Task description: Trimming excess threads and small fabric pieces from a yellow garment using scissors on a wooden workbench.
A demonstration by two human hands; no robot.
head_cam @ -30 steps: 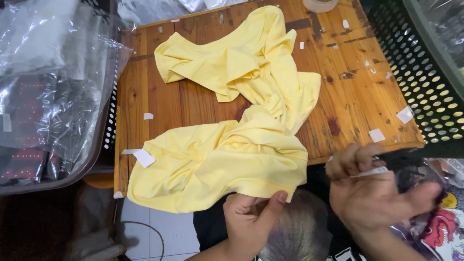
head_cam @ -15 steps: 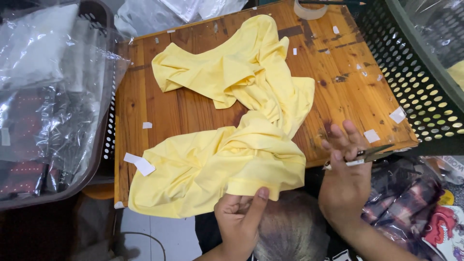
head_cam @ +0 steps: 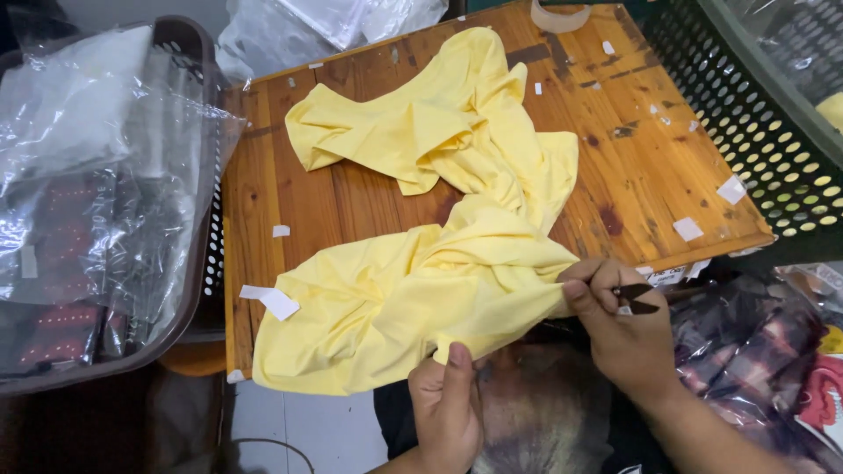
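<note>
A crumpled pale yellow garment (head_cam: 439, 237) lies across a small wooden table (head_cam: 334, 202), its near part hanging over the front edge. My left hand (head_cam: 448, 404) pinches the garment's lower hem from beneath, thumb up. My right hand (head_cam: 619, 325) holds a small pair of dark thread snips (head_cam: 637, 298) and its fingertips press on the garment's right edge at the table's front.
A dark basket (head_cam: 189, 290) full of clear plastic bags (head_cam: 79, 175) stands to the left. A green perforated crate (head_cam: 746, 114) is at the right. Bits of white tape (head_cam: 272, 300) dot the table, a tape roll (head_cam: 558, 16) lies at its far edge, and patterned packaged goods (head_cam: 764, 351) are at lower right.
My right hand, open and lifted off to the right earlier, has come left and closed onto the garment's edge with the snips. My left hand stays at the hem.
</note>
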